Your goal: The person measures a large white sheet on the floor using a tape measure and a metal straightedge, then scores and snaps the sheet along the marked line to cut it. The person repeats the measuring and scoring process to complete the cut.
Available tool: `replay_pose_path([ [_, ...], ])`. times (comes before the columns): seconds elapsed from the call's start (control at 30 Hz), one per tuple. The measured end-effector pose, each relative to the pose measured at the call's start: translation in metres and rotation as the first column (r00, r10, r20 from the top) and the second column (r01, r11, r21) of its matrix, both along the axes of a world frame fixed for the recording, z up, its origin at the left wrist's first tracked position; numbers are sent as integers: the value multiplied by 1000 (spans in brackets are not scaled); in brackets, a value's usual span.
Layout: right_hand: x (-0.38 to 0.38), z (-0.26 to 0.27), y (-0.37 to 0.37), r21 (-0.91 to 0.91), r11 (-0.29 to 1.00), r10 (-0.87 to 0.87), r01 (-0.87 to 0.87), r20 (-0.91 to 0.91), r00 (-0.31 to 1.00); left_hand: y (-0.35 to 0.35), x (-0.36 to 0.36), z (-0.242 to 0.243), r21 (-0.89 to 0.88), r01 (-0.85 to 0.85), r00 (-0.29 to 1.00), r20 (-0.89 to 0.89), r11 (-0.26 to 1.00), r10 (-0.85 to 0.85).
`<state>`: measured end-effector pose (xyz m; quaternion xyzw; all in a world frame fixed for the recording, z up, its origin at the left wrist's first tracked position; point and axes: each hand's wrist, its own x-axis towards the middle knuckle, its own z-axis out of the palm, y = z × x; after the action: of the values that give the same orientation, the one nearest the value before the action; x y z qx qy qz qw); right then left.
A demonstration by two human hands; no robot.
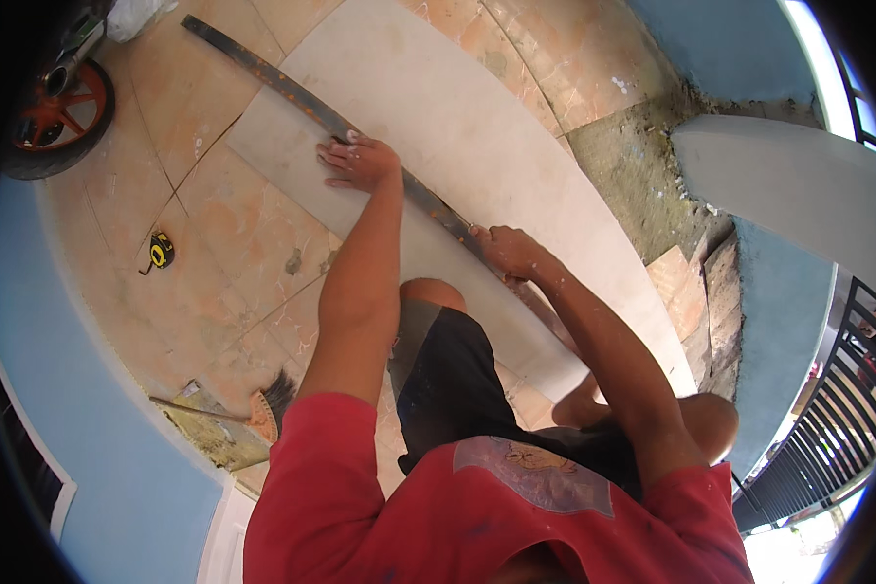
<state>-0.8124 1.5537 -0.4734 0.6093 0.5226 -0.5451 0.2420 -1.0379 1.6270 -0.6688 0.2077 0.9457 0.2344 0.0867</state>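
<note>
A large pale flat board [525, 190] lies on the tiled floor in front of me. Across it runs a long dark metal bar [292, 91] with rust-orange spots, its far end reaching past the board's edge. My left hand [358, 160] presses on the bar and the board beside it, fingers apart. Nearer my body, my right hand [507, 252] is closed at the bar's right edge; whatever it grips is mostly hidden by the fingers. My forearms and knees are over the near part of the board.
A black and yellow tape measure [162, 250] lies on the tiles at left. A broom [263, 416] rests by the blue wall [117, 409]. A motorcycle wheel [66, 120] stands at upper left. Rough concrete [628, 168], a grey slab [781, 175] and a black metal railing [810, 452] are at right.
</note>
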Motion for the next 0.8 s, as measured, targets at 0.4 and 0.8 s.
replay_pose_path([
  [0.4,-27,-13,27,-18,998,48,-52,-197,979,-15,3,10,45,-27,996,-78,999,31],
  [0.8,173,-36,-133,134,953,288,-270,-140,947,-15,-3,3,15,-25,987,-160,1000,27],
])
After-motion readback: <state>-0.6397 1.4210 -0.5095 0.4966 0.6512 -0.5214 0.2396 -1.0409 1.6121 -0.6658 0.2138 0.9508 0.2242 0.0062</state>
